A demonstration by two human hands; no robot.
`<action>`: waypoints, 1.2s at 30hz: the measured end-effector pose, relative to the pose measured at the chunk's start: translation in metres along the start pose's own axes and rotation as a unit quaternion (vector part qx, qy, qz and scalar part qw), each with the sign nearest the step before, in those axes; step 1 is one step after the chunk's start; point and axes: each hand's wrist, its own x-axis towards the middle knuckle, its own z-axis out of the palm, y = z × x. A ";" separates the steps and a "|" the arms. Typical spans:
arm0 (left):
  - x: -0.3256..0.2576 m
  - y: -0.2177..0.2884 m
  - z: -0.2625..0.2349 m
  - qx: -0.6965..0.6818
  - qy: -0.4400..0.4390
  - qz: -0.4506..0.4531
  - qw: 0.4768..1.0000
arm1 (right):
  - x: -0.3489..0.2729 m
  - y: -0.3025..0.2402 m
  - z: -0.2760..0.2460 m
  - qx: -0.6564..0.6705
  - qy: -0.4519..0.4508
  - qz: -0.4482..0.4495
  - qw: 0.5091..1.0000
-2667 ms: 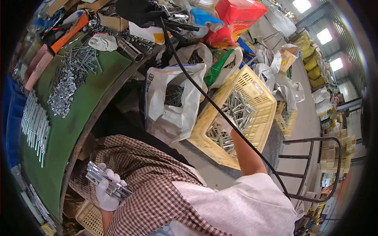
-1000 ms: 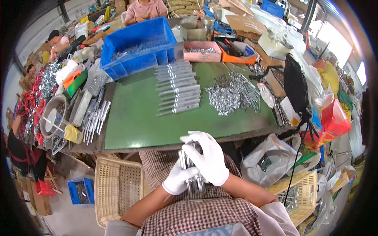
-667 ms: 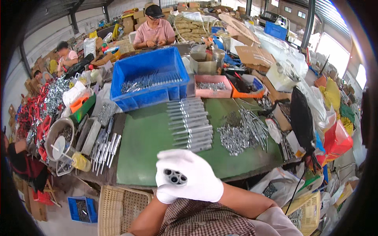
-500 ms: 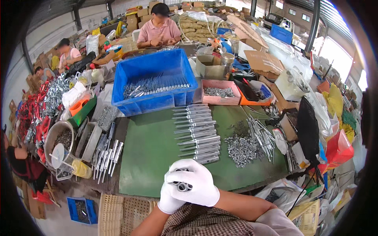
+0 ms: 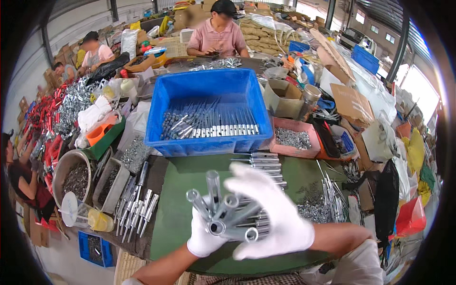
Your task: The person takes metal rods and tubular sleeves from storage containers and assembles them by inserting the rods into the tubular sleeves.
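Observation:
Several hollow metal tubes [image 5: 230, 202] fan out with their round open ends facing me. My left hand [image 5: 203, 237], in a white glove, is closed around them from below and the left. My right hand [image 5: 285, 218], also gloved, is beside their right side with its fingers spread. Whether it touches the outermost tube cannot be made out. Beyond both hands, a row of thin rods with metal sleeves [image 5: 266, 164] lies on the green work surface [image 5: 178, 199], partly hidden by the right hand. More such rods lie in the large blue bin [image 5: 209, 148].
Small metal parts [image 5: 311, 212] and long thin rods [image 5: 332, 194] lie to the right, with a pink tray [image 5: 297, 150] behind. At left are a round tub [image 5: 59, 166], a grey bin [image 5: 116, 190] and metal tubes [image 5: 137, 209]. A co-worker [image 5: 218, 35] sits across the table.
My hands were clasped together around the tubes near my body. They have moved forward over the green surface and parted, and the tubes have fanned out. The view has shifted too.

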 end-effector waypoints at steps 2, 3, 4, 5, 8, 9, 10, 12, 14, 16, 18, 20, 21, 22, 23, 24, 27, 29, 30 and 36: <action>0.010 0.006 0.003 0.192 -0.019 0.239 0.952 | 0.026 0.003 -0.026 -0.056 -0.004 -0.043 0.998; 0.018 0.009 -0.004 0.301 -0.001 0.297 0.906 | 0.040 0.011 -0.036 -0.114 0.021 -0.059 0.991; 0.024 0.012 -0.010 0.403 0.015 0.348 0.846 | 0.054 0.018 -0.043 -0.175 0.046 -0.075 0.981; 0.029 0.013 -0.013 0.264 0.039 0.302 0.915 | 0.071 0.027 -0.048 -0.226 0.057 -0.079 0.969; 0.043 0.017 -0.007 -0.032 0.129 0.188 0.973 | 0.118 0.062 -0.062 -0.314 -0.003 -0.065 0.947; 0.044 0.018 -0.005 -0.013 0.121 0.176 0.977 | 0.126 0.080 -0.067 -0.337 -0.020 -0.103 0.936; 0.041 0.022 -0.007 0.007 0.120 0.168 0.978 | 0.135 0.091 -0.065 -0.341 -0.026 -0.105 0.934; 0.039 0.027 -0.020 -0.034 0.103 0.142 0.984 | 0.155 0.114 -0.057 -0.347 -0.127 -0.118 0.922; 0.042 0.032 -0.025 -0.073 0.074 0.107 0.989 | 0.163 0.135 -0.049 -0.348 -0.159 -0.144 0.913; 0.040 0.038 -0.026 -0.048 0.123 0.127 0.983 | 0.173 0.150 -0.036 -0.354 -0.213 -0.158 0.897; 0.039 0.041 -0.041 -0.068 0.108 0.117 0.985 | 0.180 0.161 -0.027 -0.347 -0.261 -0.162 0.886; 0.038 0.047 -0.041 -0.091 0.173 0.110 0.975 | 0.181 0.170 -0.021 -0.317 -0.291 -0.174 0.886; 0.037 0.051 -0.036 -0.077 0.168 0.115 0.976 | 0.180 0.171 -0.020 -0.315 -0.297 -0.174 0.884; 0.038 0.053 -0.033 -0.082 0.170 0.117 0.975 | 0.180 0.175 -0.020 -0.312 -0.302 -0.174 0.884; 0.040 0.054 -0.032 -0.127 0.162 0.121 0.971 | 0.181 0.182 -0.021 -0.311 -0.306 -0.175 0.883; 0.038 0.054 -0.033 -0.170 0.158 0.124 0.965 | 0.180 0.186 -0.020 -0.313 -0.304 -0.186 0.880; 0.045 0.044 -0.060 -0.279 0.080 0.110 0.951 | 0.183 0.190 -0.020 -0.323 -0.337 -0.180 0.866; 0.050 0.039 -0.056 0.038 0.203 0.249 0.946 | 0.190 0.189 -0.019 -0.348 -0.373 -0.194 0.838; 0.051 0.040 -0.057 0.043 0.209 0.248 0.945 | 0.192 0.192 -0.018 -0.341 -0.371 -0.196 0.841; 0.049 0.045 -0.057 0.047 0.166 0.209 0.963 | 0.190 0.190 -0.017 -0.405 -0.370 -0.243 0.800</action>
